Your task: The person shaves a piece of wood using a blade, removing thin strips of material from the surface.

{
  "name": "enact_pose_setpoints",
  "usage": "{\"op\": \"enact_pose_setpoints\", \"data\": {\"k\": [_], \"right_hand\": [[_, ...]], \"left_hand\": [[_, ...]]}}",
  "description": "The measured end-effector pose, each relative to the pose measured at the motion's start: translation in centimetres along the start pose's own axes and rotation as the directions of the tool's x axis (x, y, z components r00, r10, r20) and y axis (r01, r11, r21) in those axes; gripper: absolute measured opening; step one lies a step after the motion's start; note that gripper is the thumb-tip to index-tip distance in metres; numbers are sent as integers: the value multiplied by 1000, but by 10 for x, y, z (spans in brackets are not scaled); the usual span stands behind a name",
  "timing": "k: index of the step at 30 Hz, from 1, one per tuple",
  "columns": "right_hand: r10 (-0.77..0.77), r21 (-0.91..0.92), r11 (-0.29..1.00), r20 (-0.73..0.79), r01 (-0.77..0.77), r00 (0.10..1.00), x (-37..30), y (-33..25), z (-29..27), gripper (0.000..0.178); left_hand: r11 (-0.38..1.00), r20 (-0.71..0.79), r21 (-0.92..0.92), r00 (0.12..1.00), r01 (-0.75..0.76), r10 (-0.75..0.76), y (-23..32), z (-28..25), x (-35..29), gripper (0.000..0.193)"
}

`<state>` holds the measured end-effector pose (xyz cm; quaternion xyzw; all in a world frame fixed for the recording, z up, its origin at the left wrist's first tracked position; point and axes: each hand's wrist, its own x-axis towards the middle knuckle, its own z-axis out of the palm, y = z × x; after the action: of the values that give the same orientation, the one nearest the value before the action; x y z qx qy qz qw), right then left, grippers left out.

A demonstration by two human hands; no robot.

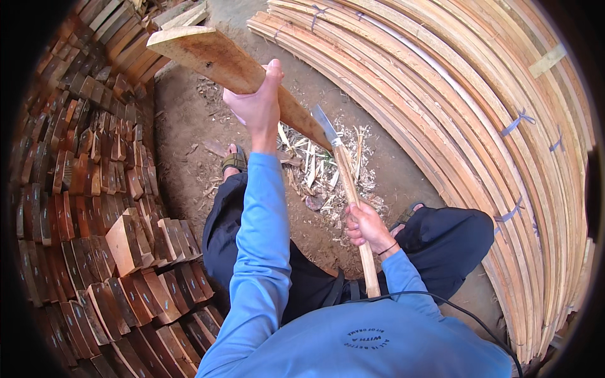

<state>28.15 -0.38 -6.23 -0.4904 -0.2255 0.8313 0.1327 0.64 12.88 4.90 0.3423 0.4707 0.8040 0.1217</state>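
My left hand (257, 104) grips a wooden board (208, 53) around its middle, thumb on the upper edge. The board is held tilted, its broad end toward the far left and its narrow end toward the centre. In my right hand (367, 225) is the long wooden handle of a hatchet (346, 170), its butt reaching back toward my body. The metal blade (323, 123) lies at the board's narrow end; whether it touches cannot be made out. Below that end, pale wood shavings (315, 170) litter the dirt ground between my feet.
Stacked short wooden blocks (94, 220) form a wall on my left. Long thin wooden strips (441, 120), tied in bundles with bluish bands, curve along my right side. More cut boards (120, 28) lie at the far left. A black cable (454, 302) runs across my shirt.
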Motion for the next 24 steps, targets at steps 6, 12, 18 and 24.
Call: {"op": "enact_pose_setpoints", "data": {"k": [6,12,18,24], "right_hand": [[-101,-129,986,24,103,995,-8,-3,-23,16],[-70,-195,979,-21,64,997,-33,8,-20,42],[-61,-251,967,-73,40,995,-58,39,-39,30],[3,-205,979,-29,-9,1000,-54,38,-61,29]], "left_hand": [[976,266,-218,961,-18,77,13,-37,19,32],[916,403,-365,915,168,-8,25,-48,37,32],[921,433,-303,896,245,-96,32,-24,16,20],[970,261,-241,962,-20,84,36,-3,-16,15]]}}
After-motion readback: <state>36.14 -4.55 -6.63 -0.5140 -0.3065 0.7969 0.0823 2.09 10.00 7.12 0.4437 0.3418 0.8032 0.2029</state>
